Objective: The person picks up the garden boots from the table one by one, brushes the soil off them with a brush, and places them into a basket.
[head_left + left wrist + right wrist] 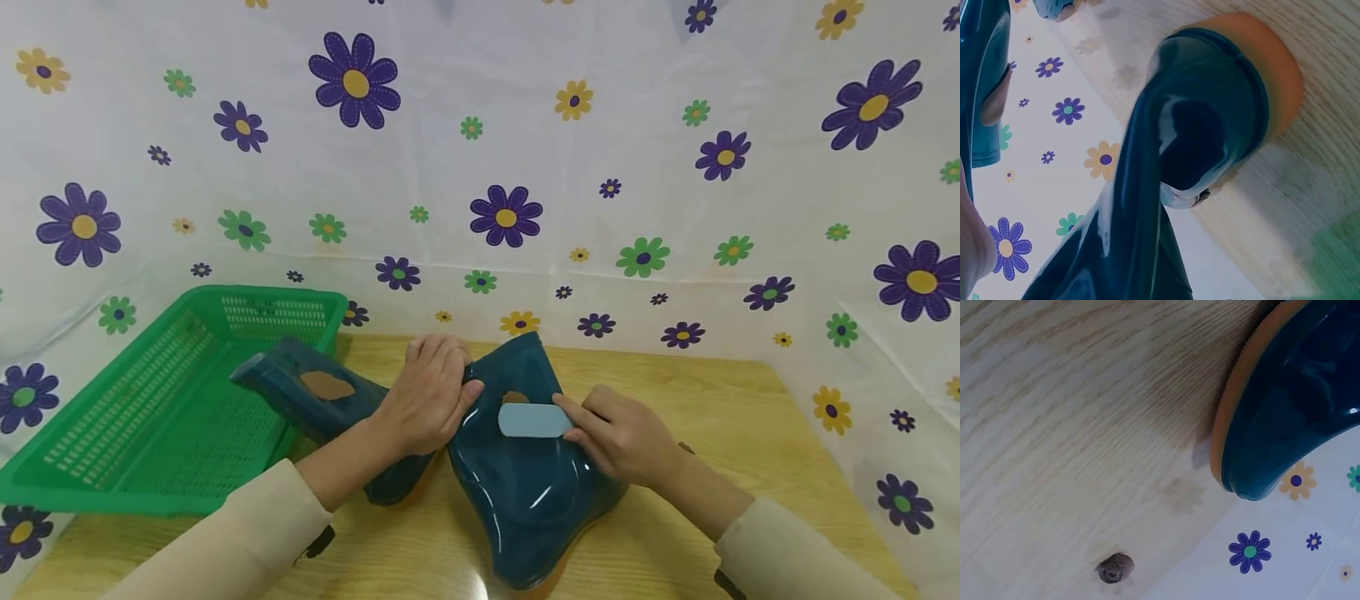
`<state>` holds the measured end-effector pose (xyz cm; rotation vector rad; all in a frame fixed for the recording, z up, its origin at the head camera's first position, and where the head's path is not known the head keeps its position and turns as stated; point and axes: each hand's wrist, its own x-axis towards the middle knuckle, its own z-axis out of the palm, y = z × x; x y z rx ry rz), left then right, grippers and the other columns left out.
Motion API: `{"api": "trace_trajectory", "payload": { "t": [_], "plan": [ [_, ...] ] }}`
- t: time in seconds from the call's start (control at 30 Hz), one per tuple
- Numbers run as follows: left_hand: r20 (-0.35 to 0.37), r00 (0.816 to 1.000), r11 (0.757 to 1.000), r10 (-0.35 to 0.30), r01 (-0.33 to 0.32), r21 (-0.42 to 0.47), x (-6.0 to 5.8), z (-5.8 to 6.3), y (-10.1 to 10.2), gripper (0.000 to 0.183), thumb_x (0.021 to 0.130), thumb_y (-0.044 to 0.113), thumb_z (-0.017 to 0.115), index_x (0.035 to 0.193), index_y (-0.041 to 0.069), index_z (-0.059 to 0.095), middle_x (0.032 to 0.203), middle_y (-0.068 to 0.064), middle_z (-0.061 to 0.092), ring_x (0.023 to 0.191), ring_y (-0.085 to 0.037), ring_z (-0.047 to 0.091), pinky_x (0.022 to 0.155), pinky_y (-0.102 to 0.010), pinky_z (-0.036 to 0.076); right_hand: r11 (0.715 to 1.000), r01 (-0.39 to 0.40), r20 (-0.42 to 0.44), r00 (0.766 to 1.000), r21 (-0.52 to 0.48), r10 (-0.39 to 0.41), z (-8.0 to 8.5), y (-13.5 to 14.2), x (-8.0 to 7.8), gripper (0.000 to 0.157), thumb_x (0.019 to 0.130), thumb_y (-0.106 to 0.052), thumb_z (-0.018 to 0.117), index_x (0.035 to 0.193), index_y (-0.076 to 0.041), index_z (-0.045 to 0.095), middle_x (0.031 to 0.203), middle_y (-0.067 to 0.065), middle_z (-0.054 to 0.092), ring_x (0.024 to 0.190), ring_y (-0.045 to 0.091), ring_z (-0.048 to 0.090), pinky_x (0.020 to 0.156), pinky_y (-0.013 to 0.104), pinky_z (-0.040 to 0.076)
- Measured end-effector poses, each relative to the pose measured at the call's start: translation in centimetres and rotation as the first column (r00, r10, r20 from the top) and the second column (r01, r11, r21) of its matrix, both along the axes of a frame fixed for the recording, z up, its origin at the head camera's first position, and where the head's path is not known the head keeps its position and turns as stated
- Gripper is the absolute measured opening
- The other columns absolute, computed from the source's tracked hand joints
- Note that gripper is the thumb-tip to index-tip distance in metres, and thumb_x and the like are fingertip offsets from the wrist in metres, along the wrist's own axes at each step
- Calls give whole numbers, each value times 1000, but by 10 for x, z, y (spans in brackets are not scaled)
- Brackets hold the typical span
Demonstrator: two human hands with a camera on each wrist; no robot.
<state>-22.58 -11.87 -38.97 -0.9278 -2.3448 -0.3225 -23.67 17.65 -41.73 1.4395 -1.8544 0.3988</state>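
Observation:
A glossy dark teal boot [525,508] with an orange sole lies on the table in front of me. At its upper edge, my left hand [431,396] grips the shaft. Between the thumb and fingers of my right hand [622,437] is a flat, light blue oblong with a rounded end [532,421], like the back of a brush, lying against the shaft. It partly covers a brown patch there; its underside is hidden. A second teal boot [322,421], also brown-patched, leans under my left forearm by the basket; its orange sole [1282,75] shows in the left wrist view.
A green plastic basket [180,504] with slotted sides stands at the left, close to the second boot. Wooden tabletop [697,408] extends to the right. Behind and beside the table hangs a white cloth [450,167] printed with flowers.

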Motion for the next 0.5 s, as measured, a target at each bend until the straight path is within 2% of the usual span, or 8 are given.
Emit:
{"api": "trace_trajectory", "payload": {
  "t": [0.13,0.23,0.33,0.5],
  "plan": [
    [-15,1000,1000,-11,11,-22,0,0,0,59,108,45,9,97,4,50,91,-8,47,91,-25,40,86,-44,28,997,-61,-102,993,56,67,5,-5,-2,41,107,-31,47,119,0,71,76,1,55,64,12,45,57,20,40],
    [-32,999,998,-26,25,-49,1,0,0,58,108,44,9,95,5,50,91,-8,47,91,-25,40,86,-43,28,996,3,-147,989,90,11,8,-7,-6,42,107,-32,45,120,-1,70,75,3,57,63,14,47,57,22,42],
    [-28,999,997,-35,33,-64,2,0,-1,57,108,44,9,92,6,49,90,-7,45,90,-25,39,85,-42,27,992,78,-155,986,99,-61,11,-6,-10,45,108,-33,42,121,-1,70,75,4,59,62,14,48,57,22,44],
    [-17,1000,998,-23,22,-67,2,2,-2,57,108,44,9,93,6,49,91,-7,46,91,-25,39,86,-42,28,989,99,-160,984,108,-81,13,-4,-13,45,108,-33,41,120,-1,70,75,4,60,61,14,48,57,22,45]
  ]
}}
